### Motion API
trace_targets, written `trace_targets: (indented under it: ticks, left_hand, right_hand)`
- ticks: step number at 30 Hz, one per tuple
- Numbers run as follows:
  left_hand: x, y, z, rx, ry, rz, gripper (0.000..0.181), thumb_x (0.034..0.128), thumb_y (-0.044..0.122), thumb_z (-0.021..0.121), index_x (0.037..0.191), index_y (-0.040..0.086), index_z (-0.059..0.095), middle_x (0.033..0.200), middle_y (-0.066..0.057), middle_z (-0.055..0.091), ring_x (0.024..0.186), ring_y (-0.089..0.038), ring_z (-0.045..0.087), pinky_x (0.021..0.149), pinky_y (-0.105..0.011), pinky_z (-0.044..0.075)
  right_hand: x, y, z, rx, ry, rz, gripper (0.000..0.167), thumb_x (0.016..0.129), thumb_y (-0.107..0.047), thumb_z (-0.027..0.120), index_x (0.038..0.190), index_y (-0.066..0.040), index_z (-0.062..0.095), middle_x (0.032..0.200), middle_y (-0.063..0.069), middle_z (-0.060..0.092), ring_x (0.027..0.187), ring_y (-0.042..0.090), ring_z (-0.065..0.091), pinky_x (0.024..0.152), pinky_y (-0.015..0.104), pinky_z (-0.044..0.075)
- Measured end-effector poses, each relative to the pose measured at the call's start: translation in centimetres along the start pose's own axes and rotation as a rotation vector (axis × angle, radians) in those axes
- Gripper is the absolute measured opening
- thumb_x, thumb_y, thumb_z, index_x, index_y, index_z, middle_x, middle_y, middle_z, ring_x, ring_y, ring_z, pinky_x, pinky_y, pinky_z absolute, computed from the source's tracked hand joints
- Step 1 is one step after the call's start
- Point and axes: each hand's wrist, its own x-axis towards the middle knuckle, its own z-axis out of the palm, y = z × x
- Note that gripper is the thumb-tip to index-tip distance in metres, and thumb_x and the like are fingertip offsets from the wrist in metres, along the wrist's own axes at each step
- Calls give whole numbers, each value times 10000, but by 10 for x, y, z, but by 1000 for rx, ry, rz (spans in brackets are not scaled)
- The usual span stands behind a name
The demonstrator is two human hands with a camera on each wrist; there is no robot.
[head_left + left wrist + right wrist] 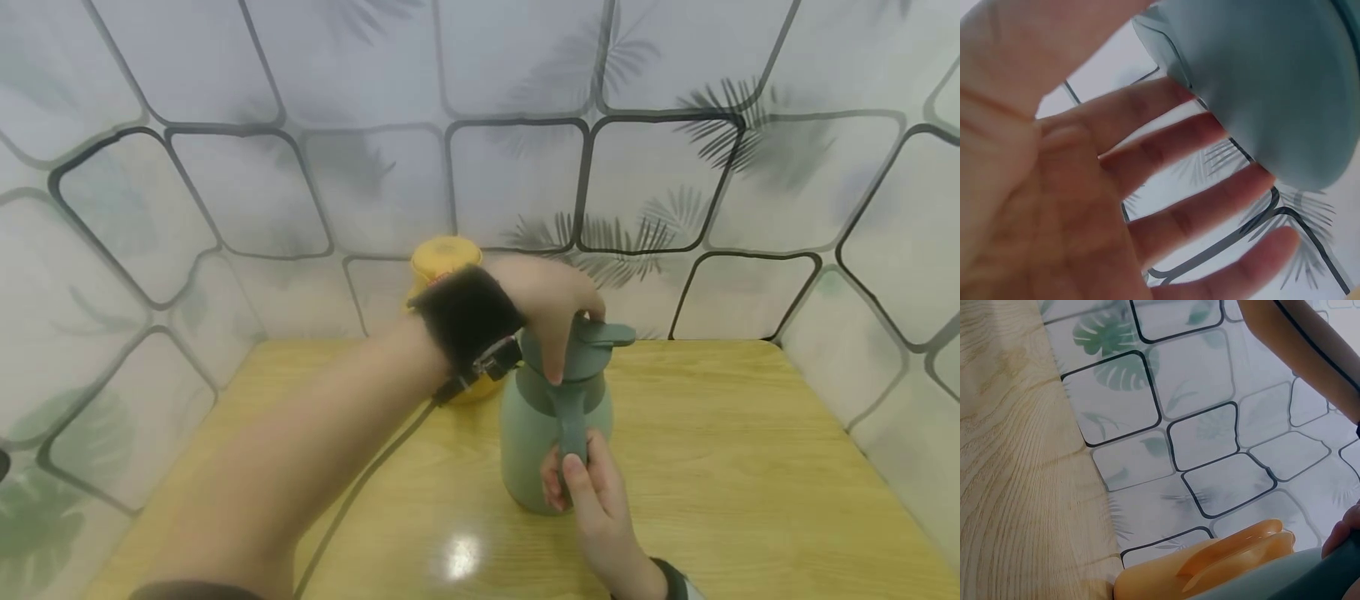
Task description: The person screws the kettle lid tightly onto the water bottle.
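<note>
A pale green thermal jug [517,442] stands upright on the table. My right hand [603,508] grips its darker green handle [572,421], thumb on the near side and fingers curled behind. From above, my left hand [551,292] holds the jug's lid [592,360], with the thumb down the near side and fingers over the far side. In the left wrist view, spread fingertips [1210,128] touch the lid's rim [1272,94], and the little finger stands apart from it. In the right wrist view, part of the jug [1254,584] shows at the bottom.
Behind my left wrist stands a yellow jug [447,254], partly hidden by the arm. A cable [360,483] runs from the wrist strap across the wooden table [750,467]. Patterned walls [517,183] enclose the table at the back and sides.
</note>
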Motion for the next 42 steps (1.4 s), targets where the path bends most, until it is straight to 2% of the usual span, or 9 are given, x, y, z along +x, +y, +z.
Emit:
trace_targets:
  ticks: [7,15,18,21,23,25,28,31,42]
  left_hand:
    - [-1,-5,3,-7,-25,4,808,687,289,874,1395,294,483,1364,109,480,1187,-78,454,925,-254,403]
    - [-4,-8,5,-83,-43,34,868,694,151,845,1431,341,428,1399,132,436,1211,-65,416,946,-240,374]
    - [-5,-9,5,-143,-48,45,854,700,190,831,1440,307,423,1402,111,436,1198,-71,420,935,-247,375]
    - [-5,-7,5,-162,-27,28,810,747,333,796,1452,242,407,1414,88,432,1220,-78,417,944,-247,371]
    - [-4,-5,4,-155,12,-8,681,776,442,757,1353,180,505,1293,54,525,1120,-90,482,873,-239,404]
    - [-4,-2,5,-142,63,-56,551,790,518,717,1172,145,582,1102,45,580,969,-99,527,777,-233,430]
    - [-4,3,7,-159,120,-104,436,780,535,718,883,148,544,831,45,520,745,-115,483,631,-247,421]
    - [-3,6,10,-162,140,-124,420,755,518,746,857,170,534,827,55,528,748,-108,487,634,-246,426]
    - [-4,9,11,-158,113,-122,442,726,456,804,941,158,559,895,47,546,800,-116,500,666,-252,431]
  right_hand:
    - [1,1,0,4,-9,-4,120,959,141,199,945,114,316,688,125,403,524,210,381,425,281,378]
    - [1,0,0,-2,-10,-14,123,958,143,195,935,118,314,692,127,398,526,212,381,403,328,349]
    - [1,-1,0,-8,-4,-1,124,963,136,196,934,113,314,696,128,400,530,216,382,408,339,348]
    - [1,-2,0,-9,-2,13,122,970,128,196,936,107,311,697,129,399,533,219,381,410,346,348]
    - [1,-2,0,-5,-5,14,119,972,126,195,938,107,308,699,130,398,535,220,379,410,347,346]
    - [1,-1,0,0,-8,10,117,971,127,195,939,110,307,699,130,397,535,222,377,407,349,341]
    - [1,-1,0,9,-12,3,115,968,130,196,942,117,308,699,134,395,538,225,374,405,346,340]
    - [1,0,0,14,-13,2,113,967,129,198,946,121,309,699,138,395,540,228,373,406,345,340]
    - [0,-1,0,9,-6,35,119,973,125,197,964,115,315,701,137,392,548,228,380,417,351,342]
